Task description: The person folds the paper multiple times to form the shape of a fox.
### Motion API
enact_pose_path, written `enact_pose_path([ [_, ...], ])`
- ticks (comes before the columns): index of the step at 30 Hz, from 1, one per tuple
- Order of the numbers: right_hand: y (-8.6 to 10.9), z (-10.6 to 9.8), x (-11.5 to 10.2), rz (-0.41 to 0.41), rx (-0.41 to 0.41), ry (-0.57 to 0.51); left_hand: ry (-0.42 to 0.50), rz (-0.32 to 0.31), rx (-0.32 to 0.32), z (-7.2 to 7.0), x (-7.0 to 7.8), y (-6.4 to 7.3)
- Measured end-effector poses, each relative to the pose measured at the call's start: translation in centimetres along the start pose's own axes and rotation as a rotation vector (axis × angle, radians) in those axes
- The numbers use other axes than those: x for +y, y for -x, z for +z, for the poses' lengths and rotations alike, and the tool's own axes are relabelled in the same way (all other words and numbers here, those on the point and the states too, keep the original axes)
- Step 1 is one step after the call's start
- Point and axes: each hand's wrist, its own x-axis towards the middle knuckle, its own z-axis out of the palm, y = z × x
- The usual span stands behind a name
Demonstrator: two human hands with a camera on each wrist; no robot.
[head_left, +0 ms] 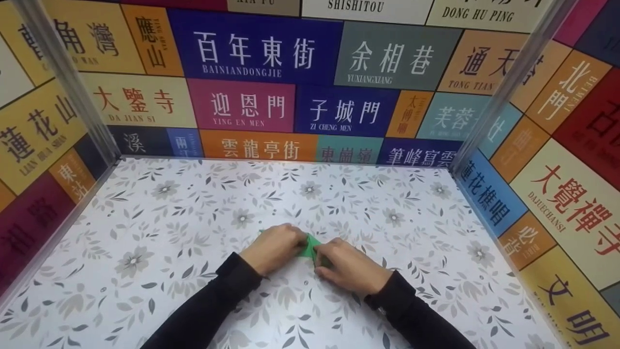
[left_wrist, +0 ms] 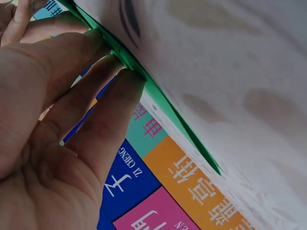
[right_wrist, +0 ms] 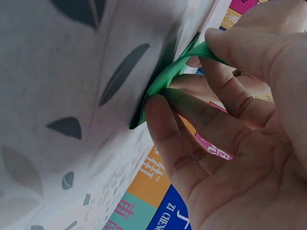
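A folded piece of green paper (head_left: 308,249) lies on the patterned tabletop, mostly covered by the two hands. My left hand (head_left: 278,246) holds its left part, thumb and fingertips together on it; a thin green edge (left_wrist: 165,104) extends past those fingers in the left wrist view. On the other side, my right hand (head_left: 352,266) pinches a raised flap between thumb and forefinger. The right wrist view shows this green flap (right_wrist: 165,78) bending up from the surface, with other fingertips of that hand resting against the lower part of the paper.
The tabletop (head_left: 193,232) is white with grey flowers and leaves. Panels of colourful signs with Chinese characters enclose it: a back wall (head_left: 261,46), a left wall (head_left: 38,140) and a right wall (head_left: 557,194). Clear strips run along the corners.
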Motion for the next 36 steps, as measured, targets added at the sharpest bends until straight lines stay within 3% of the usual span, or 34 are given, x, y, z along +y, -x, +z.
enact_pose_path([
  [8, 0.0, 0.1, 0.1, -0.01, -0.01, -0.008, 0.018, -0.019, -0.04, -0.1, -0.2, 0.1],
  [16, 0.1, 0.1, 0.1, -0.008, -0.034, -0.019, -0.073, 0.033, -0.042, 0.0, 0.1, 0.2],
  [25, 0.2, -0.6, 0.8, -0.025, -0.047, -0.112, -0.107, 0.039, -0.041, 0.0, 0.4, 0.3],
  [31, 0.1, -1.2, 1.2, -0.002, 0.055, -0.103, -0.122, 0.05, -0.031, -0.1, 0.4, 0.4],
  [36, -0.1, -1.3, 2.0, 0.067, 0.156, -0.075, -0.124, 0.05, -0.033, -0.2, 0.5, 0.4],
])
